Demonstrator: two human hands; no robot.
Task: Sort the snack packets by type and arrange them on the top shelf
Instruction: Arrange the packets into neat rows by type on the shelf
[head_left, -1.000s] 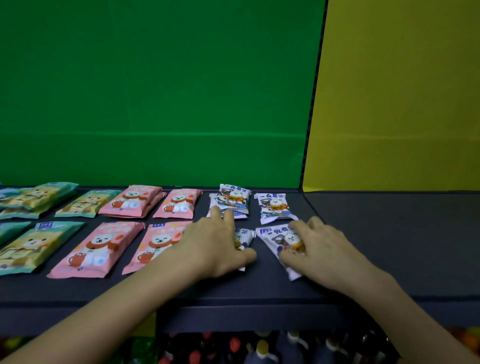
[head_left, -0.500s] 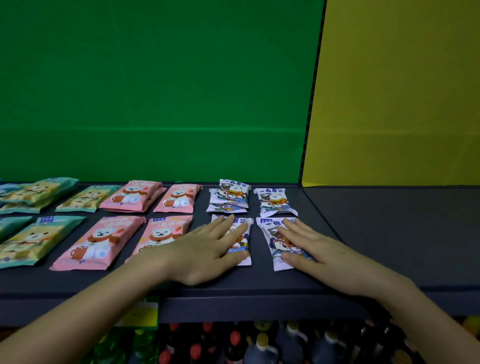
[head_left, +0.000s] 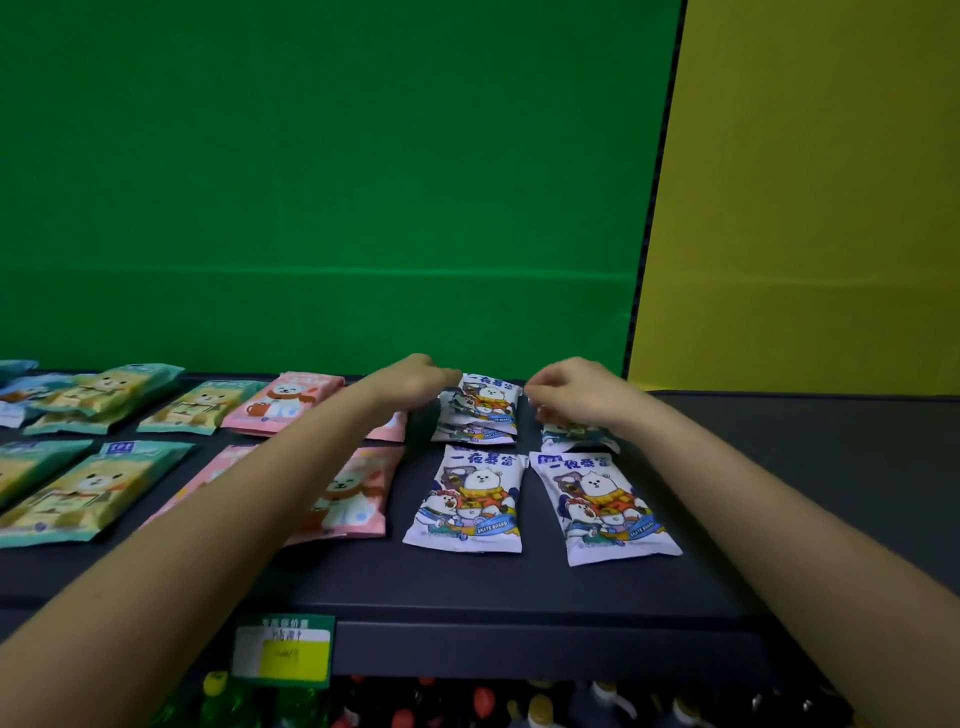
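Now both hands are at the back row of the white group on the shelf (head_left: 519, 587), and the coming move turns on how that row lines up with the front one. The left hand (head_left: 415, 384) sits at the far left corner of the stack of white packets (head_left: 483, 410), fingers curled toward it; whether it pinches the stack or only touches its edge I cannot tell. The right hand (head_left: 582, 395) is curled over the far end of the single white packet (head_left: 574, 435), which lies under and just in front of it, so it appears to grip that packet.

Each packet's long axis runs front to back. The stack sits slightly fanned and skewed, its upper packets leaning right. The single packet lies just right of it, with a narrow gap between.

In front, 2 white packets (head_left: 467, 499) lie flat side by side, almost touching at their top corners. Each hand is nearer its own column, so the left likely squares the stack while the right straightens the single packet. Pink packets (head_left: 283, 402) and green packets (head_left: 88, 488) already lie sorted to the left.
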